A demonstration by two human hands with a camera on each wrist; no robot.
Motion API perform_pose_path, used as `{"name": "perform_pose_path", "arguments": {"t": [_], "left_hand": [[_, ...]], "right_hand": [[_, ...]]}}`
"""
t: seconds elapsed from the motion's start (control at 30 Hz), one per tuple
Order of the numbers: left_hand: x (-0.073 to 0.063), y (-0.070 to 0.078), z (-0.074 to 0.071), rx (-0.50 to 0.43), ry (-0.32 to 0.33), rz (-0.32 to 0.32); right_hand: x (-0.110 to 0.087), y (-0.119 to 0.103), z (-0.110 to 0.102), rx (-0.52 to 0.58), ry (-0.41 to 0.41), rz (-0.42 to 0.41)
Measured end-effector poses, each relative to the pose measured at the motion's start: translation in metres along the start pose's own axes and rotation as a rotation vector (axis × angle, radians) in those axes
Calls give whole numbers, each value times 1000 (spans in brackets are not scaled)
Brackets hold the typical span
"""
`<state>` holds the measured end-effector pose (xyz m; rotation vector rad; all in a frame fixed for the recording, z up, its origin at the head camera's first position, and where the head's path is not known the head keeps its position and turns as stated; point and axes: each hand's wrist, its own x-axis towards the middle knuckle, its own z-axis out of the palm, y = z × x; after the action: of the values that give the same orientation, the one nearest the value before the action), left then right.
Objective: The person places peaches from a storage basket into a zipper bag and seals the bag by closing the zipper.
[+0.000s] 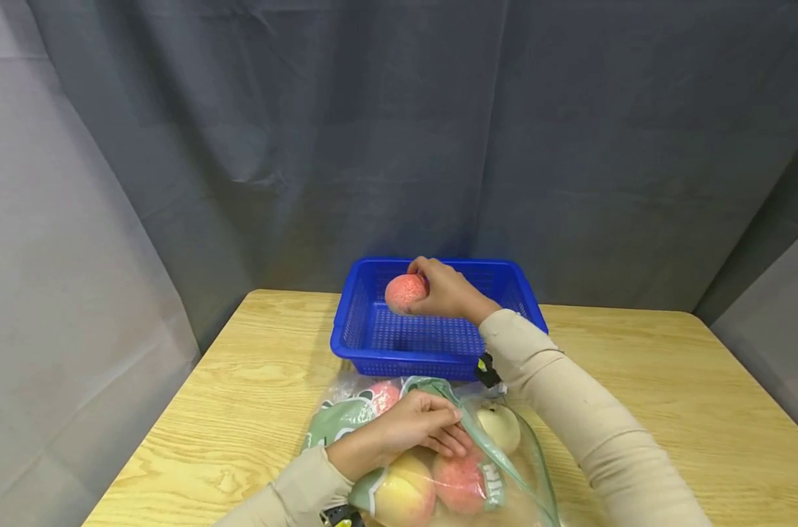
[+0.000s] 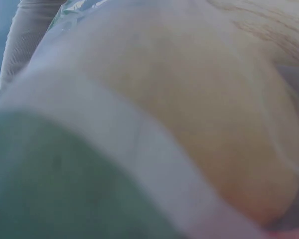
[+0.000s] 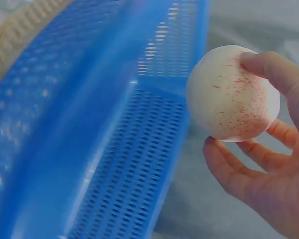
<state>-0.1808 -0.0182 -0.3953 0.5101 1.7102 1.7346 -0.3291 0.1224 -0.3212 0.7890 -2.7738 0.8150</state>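
My right hand (image 1: 448, 289) holds a round peach (image 1: 405, 293) between thumb and fingertips, above the blue plastic basket (image 1: 412, 356). In the right wrist view, the peach (image 3: 229, 99) is pale with red speckles. Lower down, my left hand (image 1: 412, 424) grips the green-edged opening of a clear plastic bag (image 1: 336, 421) lying in front of the basket. Inside the bag are a yellow-and-pink peach (image 1: 405, 492), a red fruit (image 1: 461, 483), a pale cream fruit (image 1: 499, 428) and a pinkish fruit (image 1: 384, 395). Blurred bag film and a yellowish fruit (image 2: 199, 109) fill the left wrist view.
The basket stands near the back edge of a light wooden table (image 1: 260, 366), its bottom showing through the mesh sides. Grey curtains (image 1: 399, 132) hang behind it. Green printing covers part of the bag.
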Motion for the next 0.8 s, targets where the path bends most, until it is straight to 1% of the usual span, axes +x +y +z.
{"name": "perform_pose_path", "arguments": {"t": [0.1,0.17,0.27,0.4,0.5,0.63,0.8], "left_hand": [[1,-1,0,-2,7,-3],[2,-1,1,1,6,-4],[2,0,1,8,2,-7],[2,1,3,11,4,-5],[3,2,4,9,8,2],[3,3,4,8,8,10],[3,1,3,12,8,8]], "right_hand": [[-17,-4,-21,50,13,18],[-33,-4,-33,69,24,30],[-62,-2,-49,80,33,45],[-104,6,-62,101,30,40],[-135,12,-65,142,12,42],[-175,19,-61,230,-33,74],[-218,28,-49,408,-117,136]]}}
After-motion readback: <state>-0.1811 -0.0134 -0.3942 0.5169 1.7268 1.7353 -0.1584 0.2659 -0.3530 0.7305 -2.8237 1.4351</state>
